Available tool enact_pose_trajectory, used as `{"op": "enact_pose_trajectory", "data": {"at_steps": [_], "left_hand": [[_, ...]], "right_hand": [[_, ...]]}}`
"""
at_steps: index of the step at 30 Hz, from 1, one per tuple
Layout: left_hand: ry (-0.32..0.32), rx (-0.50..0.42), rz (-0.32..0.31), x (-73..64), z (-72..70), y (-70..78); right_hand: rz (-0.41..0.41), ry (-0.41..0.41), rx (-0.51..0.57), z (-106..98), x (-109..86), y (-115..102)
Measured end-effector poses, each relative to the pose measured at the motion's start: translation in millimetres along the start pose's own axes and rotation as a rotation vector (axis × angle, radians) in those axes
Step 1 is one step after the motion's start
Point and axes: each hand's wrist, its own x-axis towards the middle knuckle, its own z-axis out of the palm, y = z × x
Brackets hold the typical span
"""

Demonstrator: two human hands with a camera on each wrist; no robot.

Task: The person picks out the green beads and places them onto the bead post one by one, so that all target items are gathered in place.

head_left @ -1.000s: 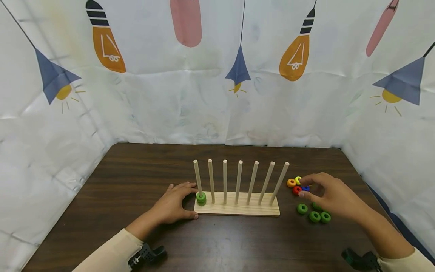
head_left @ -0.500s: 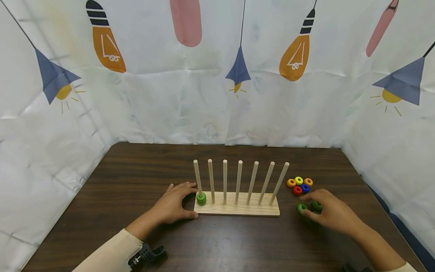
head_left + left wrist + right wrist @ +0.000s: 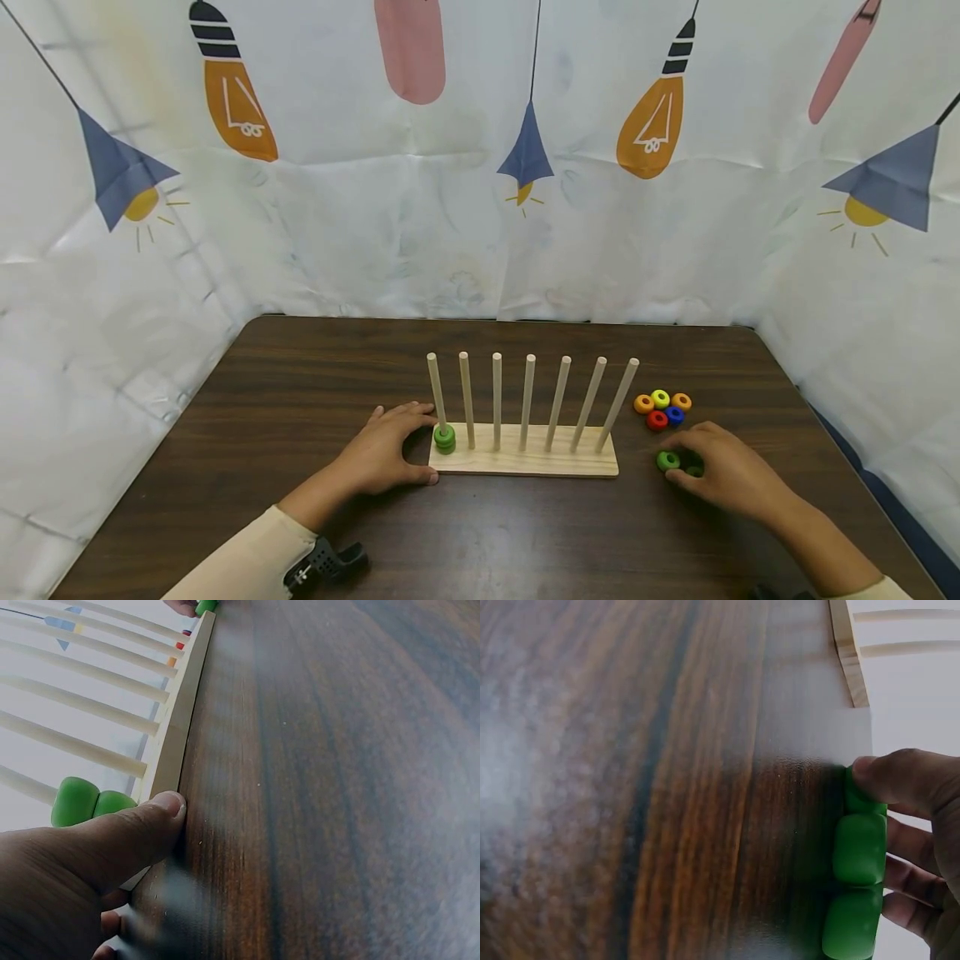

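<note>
Both your hands are on something, dark table, white cloth all round

So you're working on a dark brown wood-grain table [image 3: 525,537], and it has a dull shine near your side. White creased cloth [image 3: 337,237] walls it in at the back and both sides, printed with orange light bulbs [image 3: 651,125], blue lampshades [image 3: 527,146] and pink shapes [image 3: 411,50]. There's a strip of dark blue [image 3: 903,508] past the right edge of the table too.

The pale wooden board [image 3: 525,463] sits about mid-table with seven upright pegs [image 3: 528,392] in a row, and two green rings [image 3: 445,440] are stacked on the leftmost one. Off to the right, near the board's far corner, you've got a little cluster lying flat: a yellow ring [image 3: 660,399] between two orange rings [image 3: 643,404], with a red ring [image 3: 657,420] and a blue ring [image 3: 675,415] in front.

Your left hand [image 3: 392,448] comes in from the lower left and grips the board's left end, thumb on the near edge, fingers round behind. You've got a cream sleeve [image 3: 243,558] and a black wrist strap [image 3: 327,562] on that arm.

Your right hand [image 3: 723,468] is low over the table, right of the board, thumb and fingers curled round some loose green rings [image 3: 668,461]. Your right wrist view shows three lined up, thumb tip on the end one, fingers behind the row, but I can't tell how firmly you're holding them
</note>
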Motion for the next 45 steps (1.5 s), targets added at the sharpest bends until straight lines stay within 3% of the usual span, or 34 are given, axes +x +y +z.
{"op": "enact_pose_trajectory", "data": {"at_steps": [7,16,30,45], "left_hand": [[0.000,-0.003,0.001,-0.2,0.1,0.6],[0.003,-0.002,0.001,-0.1,0.2,1.2],[0.002,-0.002,-0.003,-0.9,0.5,0.9],[-0.001,-0.004,-0.004,-0.8,-1.0,3.2]], "right_hand": [[0.017,0.017,0.015,-4.3,1.0,-3.1],[0.042,0.053,0.038,-25.9,3.3,-16.4],[-0.081,0.225,0.003,-61.7,15.2,-31.7],[-0.131,0.252,-0.004,-82.1,24.1,-44.4]]}}
